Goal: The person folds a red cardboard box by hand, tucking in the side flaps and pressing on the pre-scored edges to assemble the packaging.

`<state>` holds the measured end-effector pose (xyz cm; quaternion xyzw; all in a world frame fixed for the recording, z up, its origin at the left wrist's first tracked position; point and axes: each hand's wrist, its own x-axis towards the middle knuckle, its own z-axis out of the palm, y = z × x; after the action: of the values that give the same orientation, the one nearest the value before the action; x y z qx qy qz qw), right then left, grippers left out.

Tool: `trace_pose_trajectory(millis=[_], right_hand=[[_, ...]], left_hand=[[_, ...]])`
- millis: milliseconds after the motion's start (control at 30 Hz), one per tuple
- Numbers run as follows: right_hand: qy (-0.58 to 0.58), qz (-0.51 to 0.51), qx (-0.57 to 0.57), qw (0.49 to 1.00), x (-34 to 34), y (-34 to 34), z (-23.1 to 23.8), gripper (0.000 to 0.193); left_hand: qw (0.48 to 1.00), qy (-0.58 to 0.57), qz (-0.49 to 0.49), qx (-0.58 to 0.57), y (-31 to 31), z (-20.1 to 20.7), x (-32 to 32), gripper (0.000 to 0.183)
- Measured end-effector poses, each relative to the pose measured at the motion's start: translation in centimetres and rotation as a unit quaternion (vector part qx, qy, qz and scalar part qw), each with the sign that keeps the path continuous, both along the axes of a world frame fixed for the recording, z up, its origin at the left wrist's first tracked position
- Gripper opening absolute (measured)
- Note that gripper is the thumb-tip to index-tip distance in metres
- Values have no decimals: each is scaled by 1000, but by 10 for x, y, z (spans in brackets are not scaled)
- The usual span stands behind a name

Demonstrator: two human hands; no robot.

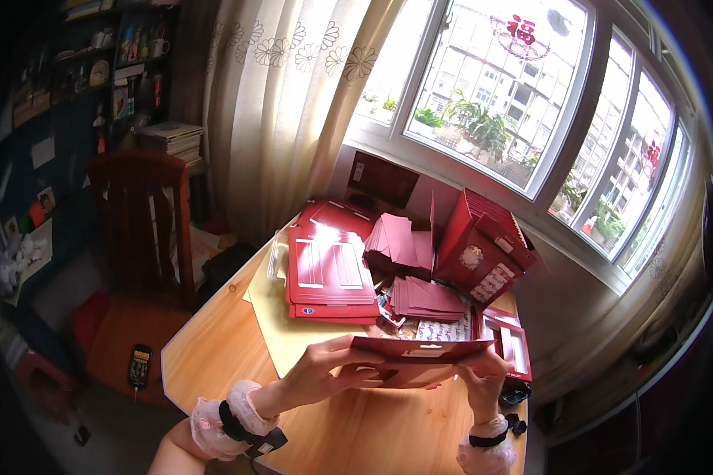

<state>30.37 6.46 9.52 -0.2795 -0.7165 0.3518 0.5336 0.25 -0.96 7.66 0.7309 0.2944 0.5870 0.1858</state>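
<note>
My left hand and my right hand grip the two ends of a red cardboard package above the near part of the table. A hang slot shows in its upper edge, and paler panels lie below. Fingers of both hands are closed on the cardboard, some of them hidden behind it. Beyond my left hand lies a stack of flat red cardboard packages with cut-out windows. Dark pink cards sit in an upper pile and a lower pile just past the held package.
Upright red packages fill a box at the back right. A red windowed box sits at the table's right edge. Yellow paper lies under the stack on the wooden table. A wooden chair stands left; windows and a curtain are behind.
</note>
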Motion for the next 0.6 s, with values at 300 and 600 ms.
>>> trace_pose_trajectory(millis=[300,600], right_hand=[[-23,15,74,997,-22,-1,-5,19],[-33,9,92,995,-24,11,-7,22]], left_hand=[[998,14,35,45,7,4,10,26],[996,-35,59,-55,18,3,4,18]])
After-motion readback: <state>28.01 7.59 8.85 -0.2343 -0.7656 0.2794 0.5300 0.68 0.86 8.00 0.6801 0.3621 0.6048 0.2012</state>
